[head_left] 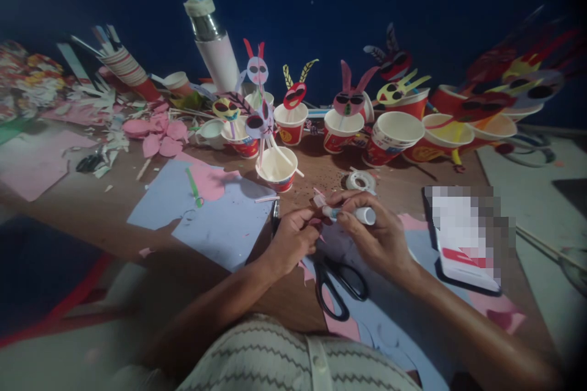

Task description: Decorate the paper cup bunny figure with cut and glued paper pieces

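Observation:
In my right hand (378, 235) is a white glue tube (365, 215), its narrow end pointing left toward my other hand. The fingers of my left hand (298, 237) are pinched together on a small pink paper piece (316, 220), mostly hidden by the fingertips. A short pale pink strip (320, 200) shows just above, between the hands; I cannot tell which hand holds it. Below the hands lie black-handled scissors (332, 299) on blue and pink paper. Just beyond them, a tape roll (361, 181) lies flat on the table.
Red-and-white paper cups (277, 170) with paper faces on straws stand in a row behind. A white thermos (215, 52) rises at the back. Blue sheets (222, 220) and pink scraps spread leftward. A phone (468, 244) lies on the right.

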### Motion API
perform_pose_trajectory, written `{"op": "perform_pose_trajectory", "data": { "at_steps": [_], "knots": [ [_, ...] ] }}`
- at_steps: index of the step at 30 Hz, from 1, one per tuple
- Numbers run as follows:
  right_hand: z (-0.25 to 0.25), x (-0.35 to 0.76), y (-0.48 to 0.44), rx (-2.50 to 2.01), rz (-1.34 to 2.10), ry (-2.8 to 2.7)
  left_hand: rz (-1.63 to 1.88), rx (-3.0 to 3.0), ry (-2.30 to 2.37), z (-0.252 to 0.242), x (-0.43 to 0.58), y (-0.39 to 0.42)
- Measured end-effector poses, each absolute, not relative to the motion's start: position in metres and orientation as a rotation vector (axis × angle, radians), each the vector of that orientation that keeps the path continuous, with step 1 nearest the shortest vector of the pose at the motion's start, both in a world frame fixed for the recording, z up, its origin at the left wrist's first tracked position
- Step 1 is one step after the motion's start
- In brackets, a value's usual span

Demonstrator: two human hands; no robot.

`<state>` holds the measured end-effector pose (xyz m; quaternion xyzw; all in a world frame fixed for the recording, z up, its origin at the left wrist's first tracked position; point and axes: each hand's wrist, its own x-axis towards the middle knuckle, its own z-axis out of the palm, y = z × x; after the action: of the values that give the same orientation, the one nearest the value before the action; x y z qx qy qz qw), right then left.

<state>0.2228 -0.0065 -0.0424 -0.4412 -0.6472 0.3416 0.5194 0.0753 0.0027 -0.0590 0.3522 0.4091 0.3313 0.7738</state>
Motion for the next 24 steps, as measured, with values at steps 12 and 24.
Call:
{"op": "perform_pose_trajectory", "data": {
  "at_steps": [12, 24],
  "knots": [
    [-0.046, 0.228, -0.004, -1.099, 0.788, -1.573, 0.758, 0.733, 0.949, -0.059, 0.073, 0.007],
    [-0.04, 0.229, -0.004, -1.009, 1.105, -1.345, 0.863, 0.601, 0.957, -0.056, 0.07, 0.013]
  ]
}}
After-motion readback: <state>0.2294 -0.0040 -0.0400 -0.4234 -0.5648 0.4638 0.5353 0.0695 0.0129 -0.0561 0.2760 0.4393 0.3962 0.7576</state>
